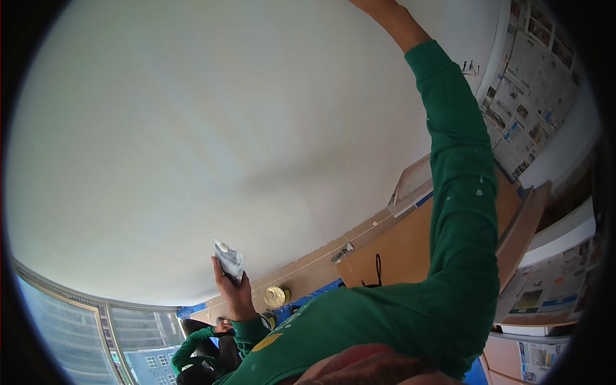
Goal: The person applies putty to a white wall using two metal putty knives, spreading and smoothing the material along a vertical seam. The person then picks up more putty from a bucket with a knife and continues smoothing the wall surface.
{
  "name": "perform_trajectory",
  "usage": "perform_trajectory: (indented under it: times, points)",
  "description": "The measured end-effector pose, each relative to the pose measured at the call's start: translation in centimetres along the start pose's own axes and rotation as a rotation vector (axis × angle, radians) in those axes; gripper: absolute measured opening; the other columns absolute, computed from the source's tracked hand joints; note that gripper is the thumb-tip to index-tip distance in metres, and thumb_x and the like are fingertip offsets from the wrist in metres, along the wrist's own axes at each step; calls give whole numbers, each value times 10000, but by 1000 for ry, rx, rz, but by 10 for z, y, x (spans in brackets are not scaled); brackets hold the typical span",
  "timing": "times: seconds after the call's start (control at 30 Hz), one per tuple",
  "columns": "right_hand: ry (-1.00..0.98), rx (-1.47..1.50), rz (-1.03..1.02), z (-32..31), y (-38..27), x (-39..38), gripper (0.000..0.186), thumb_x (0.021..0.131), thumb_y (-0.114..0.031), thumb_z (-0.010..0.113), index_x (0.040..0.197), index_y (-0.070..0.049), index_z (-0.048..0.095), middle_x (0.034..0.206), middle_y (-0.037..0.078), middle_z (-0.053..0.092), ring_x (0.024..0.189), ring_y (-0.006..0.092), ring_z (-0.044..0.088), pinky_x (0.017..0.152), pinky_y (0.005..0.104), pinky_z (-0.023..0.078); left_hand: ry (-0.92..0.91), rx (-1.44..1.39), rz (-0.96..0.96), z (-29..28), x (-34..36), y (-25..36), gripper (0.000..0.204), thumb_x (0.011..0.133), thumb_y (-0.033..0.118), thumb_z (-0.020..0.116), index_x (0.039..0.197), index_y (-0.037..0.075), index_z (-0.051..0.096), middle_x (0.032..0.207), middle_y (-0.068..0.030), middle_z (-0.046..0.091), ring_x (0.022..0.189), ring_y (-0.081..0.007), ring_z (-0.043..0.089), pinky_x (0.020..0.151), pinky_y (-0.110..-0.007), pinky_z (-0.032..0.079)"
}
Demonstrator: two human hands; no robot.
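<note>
My left hand [235, 296] is closed around a flat, silvery-grey putty knife [230, 260] smeared with white. Its broad blade points up, close to the white wall [212, 141], and its handle is hidden in my palm. My right arm, in a green sleeve with white specks, stretches high along the same wall. Only part of my right hand [377, 6] shows at the top edge; the fingers are cut off, so what they hold or touch is out of sight.
A metal can [277, 296] stands low beside my left wrist, near blue sheeting [326, 289]. Another person [204, 350] in a green sleeve crouches at lower left by the windows [67, 327]. A brown board [398, 247] and newspaper-covered surfaces [529, 106] lie to the right.
</note>
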State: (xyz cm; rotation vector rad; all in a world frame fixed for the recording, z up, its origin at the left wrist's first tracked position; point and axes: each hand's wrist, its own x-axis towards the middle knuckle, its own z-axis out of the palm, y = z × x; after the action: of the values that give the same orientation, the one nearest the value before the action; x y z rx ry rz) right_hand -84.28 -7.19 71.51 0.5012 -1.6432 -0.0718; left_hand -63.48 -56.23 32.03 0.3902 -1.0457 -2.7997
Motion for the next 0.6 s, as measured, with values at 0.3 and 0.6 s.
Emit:
perform_trajectory:
  times: [0.3,0.6]
  points:
    - [-31,-3,97,20,-50,-157,677,718,98,662,1364,-96,609,1282,18,603,1178,231,547,987,408,402,-24,56,-57,4,8,1,354,1019,394,627,1211,97,653,1093,1,718,955,-127,684,842,-276,534]
    - [-98,13,214,28,-91,-245,640,750,91,656,1362,-87,600,1287,3,569,1202,210,528,969,404,386,-33,75,-75,4,10,0,343,1020,384,629,1212,101,656,1110,3,723,967,-123,684,857,-277,532]
